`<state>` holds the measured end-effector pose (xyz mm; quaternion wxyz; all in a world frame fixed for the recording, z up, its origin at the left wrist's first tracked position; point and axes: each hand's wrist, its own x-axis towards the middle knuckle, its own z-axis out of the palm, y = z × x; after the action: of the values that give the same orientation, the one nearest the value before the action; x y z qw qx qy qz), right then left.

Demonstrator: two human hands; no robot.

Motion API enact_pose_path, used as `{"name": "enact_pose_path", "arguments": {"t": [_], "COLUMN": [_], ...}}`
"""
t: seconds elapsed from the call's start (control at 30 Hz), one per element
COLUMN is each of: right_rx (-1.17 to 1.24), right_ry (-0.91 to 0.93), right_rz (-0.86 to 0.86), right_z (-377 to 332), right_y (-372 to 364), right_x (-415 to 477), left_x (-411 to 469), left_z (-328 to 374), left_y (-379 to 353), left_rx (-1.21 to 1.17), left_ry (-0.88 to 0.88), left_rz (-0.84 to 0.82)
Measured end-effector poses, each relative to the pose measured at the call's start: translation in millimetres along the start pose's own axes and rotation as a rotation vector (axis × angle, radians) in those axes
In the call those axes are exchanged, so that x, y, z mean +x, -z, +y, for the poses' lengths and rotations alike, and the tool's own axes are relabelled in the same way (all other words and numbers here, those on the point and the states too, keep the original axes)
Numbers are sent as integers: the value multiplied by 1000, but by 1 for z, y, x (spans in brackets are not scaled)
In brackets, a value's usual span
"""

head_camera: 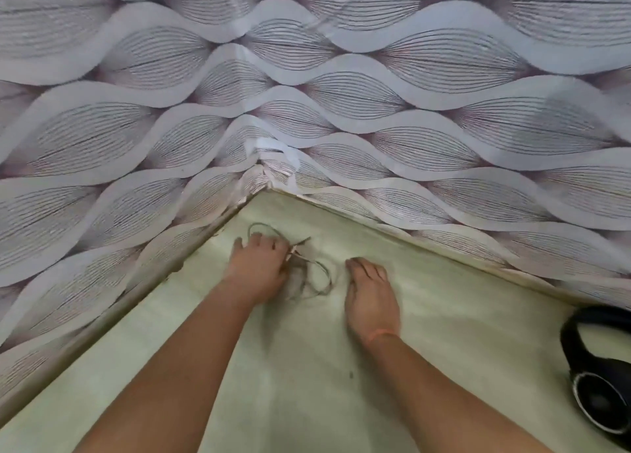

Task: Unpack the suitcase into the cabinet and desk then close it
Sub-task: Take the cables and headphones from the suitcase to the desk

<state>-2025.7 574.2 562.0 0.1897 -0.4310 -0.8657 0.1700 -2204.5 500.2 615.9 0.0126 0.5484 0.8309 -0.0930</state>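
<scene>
A thin coiled cable (316, 275) lies on the pale green desk top (307, 384), close to the corner where two walls meet. My left hand (257, 265) sits palm down on the left part of the cable, its fingers curled over the loops. My right hand (370, 292) rests flat on the desk just right of the cable, fingers straight and pointing away from me, holding nothing. An orange band circles my right wrist. The suitcase and the cabinet are out of view.
Black headphones (597, 367) lie on the desk at the right edge of the view. Walls with a wavy leaf-pattern paper (307, 94) close in the desk on the left and at the back; the paper is torn at the corner.
</scene>
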Motion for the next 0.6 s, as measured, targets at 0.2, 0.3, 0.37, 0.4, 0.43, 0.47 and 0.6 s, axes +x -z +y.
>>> {"name": "enact_pose_path", "arguments": {"t": [0.2, 0.3, 0.37, 0.4, 0.43, 0.47, 0.6], "right_rx": [-174, -270, -298, -327, -363, -380, -349], "right_ry": [-27, -41, -79, -106, -127, -139, -180], "right_rz": [49, 37, 28, 42, 56, 77, 68], "right_z": [-1, -17, -28, -32, -36, -37, -34], "right_y": [-11, -11, -12, -13, -14, -15, -22], "right_x": [3, 9, 15, 17, 18, 17, 21], "left_x": [-30, -46, -45, -42, -36, -30, -2], "left_z": [10, 19, 22, 22, 20, 17, -3], "left_y": [-21, -36, -43, -45, -46, -48, -53], "left_rx": [-376, -564, -641, -666, -677, -679, -641], "left_ry": [206, 357, 375, 378, 380, 384, 412], "left_rz": [296, 257, 299, 316, 323, 325, 329]}}
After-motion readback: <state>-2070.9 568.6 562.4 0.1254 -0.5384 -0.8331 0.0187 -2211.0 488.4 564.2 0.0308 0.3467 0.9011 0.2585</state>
